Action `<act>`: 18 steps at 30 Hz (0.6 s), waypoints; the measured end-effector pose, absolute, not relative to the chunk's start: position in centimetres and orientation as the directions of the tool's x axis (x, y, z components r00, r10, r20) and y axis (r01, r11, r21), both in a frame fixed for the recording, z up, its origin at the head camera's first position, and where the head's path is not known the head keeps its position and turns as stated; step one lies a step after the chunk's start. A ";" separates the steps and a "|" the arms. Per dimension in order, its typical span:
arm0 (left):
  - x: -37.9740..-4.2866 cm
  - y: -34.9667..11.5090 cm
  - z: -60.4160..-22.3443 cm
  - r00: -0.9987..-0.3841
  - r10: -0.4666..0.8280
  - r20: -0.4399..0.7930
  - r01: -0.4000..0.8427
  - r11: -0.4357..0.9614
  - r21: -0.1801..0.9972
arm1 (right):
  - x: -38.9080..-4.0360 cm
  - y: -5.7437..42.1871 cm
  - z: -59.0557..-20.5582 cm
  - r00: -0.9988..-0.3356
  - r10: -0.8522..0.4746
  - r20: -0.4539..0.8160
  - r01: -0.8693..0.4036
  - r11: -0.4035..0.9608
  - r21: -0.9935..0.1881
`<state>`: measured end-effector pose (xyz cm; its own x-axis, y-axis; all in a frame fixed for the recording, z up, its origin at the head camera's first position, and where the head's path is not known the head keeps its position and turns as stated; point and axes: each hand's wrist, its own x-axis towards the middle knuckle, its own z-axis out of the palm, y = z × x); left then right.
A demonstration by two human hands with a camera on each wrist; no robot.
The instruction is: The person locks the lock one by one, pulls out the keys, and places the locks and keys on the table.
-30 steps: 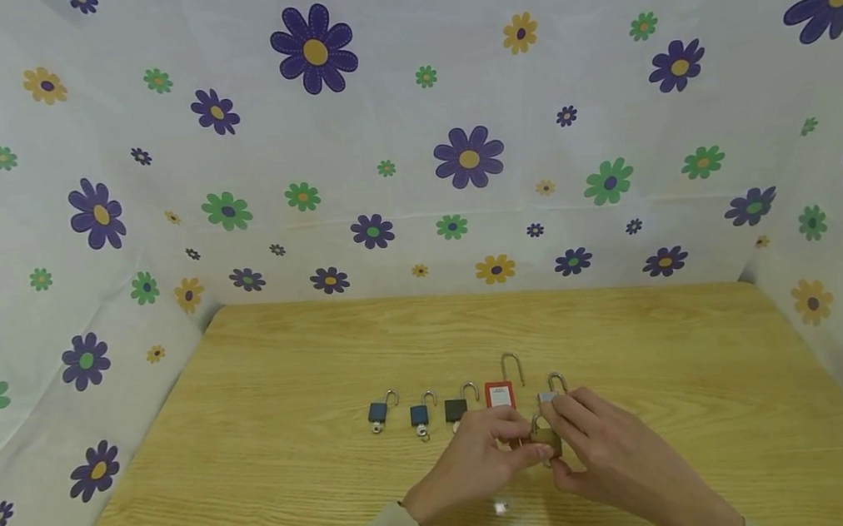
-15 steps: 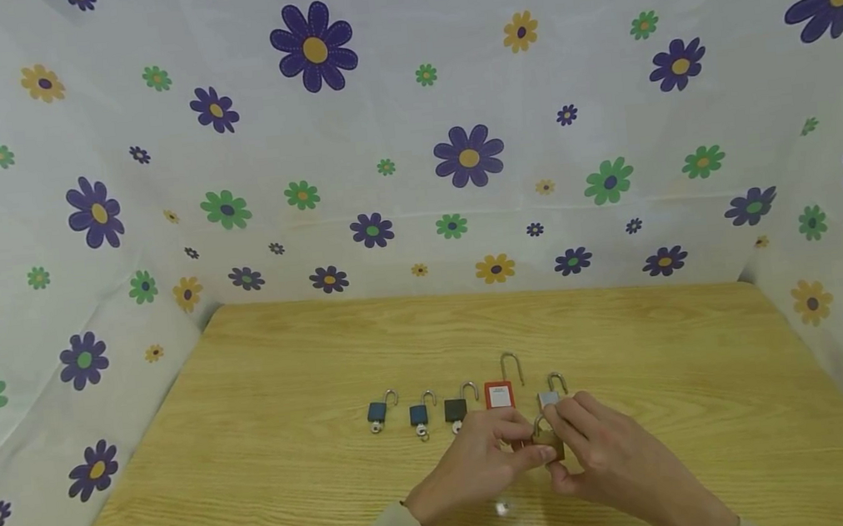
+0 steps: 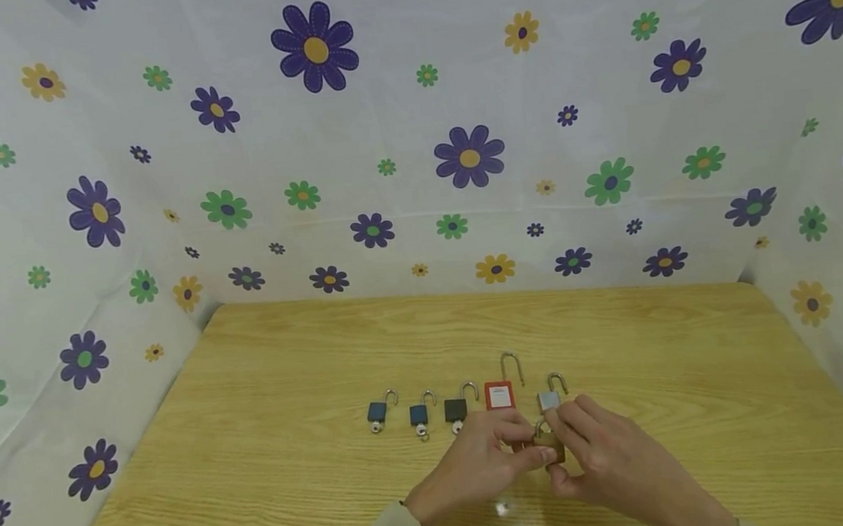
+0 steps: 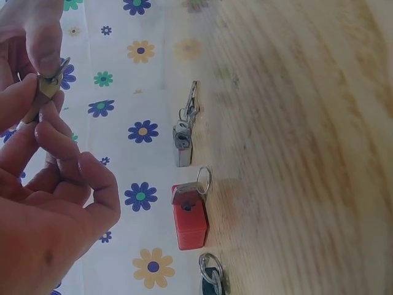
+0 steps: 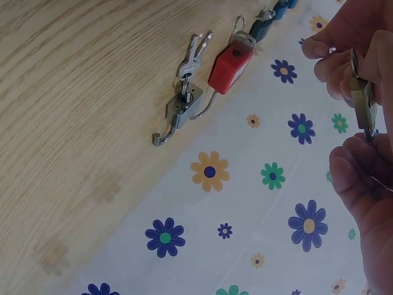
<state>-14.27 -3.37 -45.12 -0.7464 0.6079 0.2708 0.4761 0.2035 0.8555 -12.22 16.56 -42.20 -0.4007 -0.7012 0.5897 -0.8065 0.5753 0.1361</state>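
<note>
A small brass padlock (image 3: 550, 447) is held between both hands, low over the front of the row of padlocks. My left hand (image 3: 477, 463) pinches its body between thumb and fingers from the left. From the right, my right hand (image 3: 611, 451) grips it, a fingertip by the shackle and the thumb at the lower end. The brass body (image 4: 46, 89) appears tilted in the left wrist view. Metal shows at its lower end in the right wrist view, beside the right thumb (image 5: 349, 175). Fingers cover much of the lock.
Behind the hands lie a silver padlock (image 3: 549, 400), a red padlock (image 3: 499, 395), a black padlock (image 3: 455, 410) and two blue padlocks, left blue padlock (image 3: 378, 411) and right blue padlock (image 3: 419, 415). Their shackles are raised. Keys (image 5: 190, 58) stick out of the silver one. Flowered cloth (image 3: 380, 133) surrounds the wooden table (image 3: 298, 491).
The brass padlock has shifted slightly right and toward the person, along with the fingers on it. The right fingertips have moved a little around its shackle. The other padlocks stay in place.
</note>
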 end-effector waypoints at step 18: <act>-14.5 -4.0 -45.3 -0.831 0.522 0.190 0.387 0.300 0.872 | -12.1 16.4 -43.3 -0.435 -0.652 0.621 -0.814 0.579 0.037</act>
<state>-14.47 -4.05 -45.31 -0.8315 0.5221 0.1900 0.3875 0.2998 0.8718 -12.12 16.41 -43.25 -0.4353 -0.6519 0.6209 -0.8143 0.5792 0.0371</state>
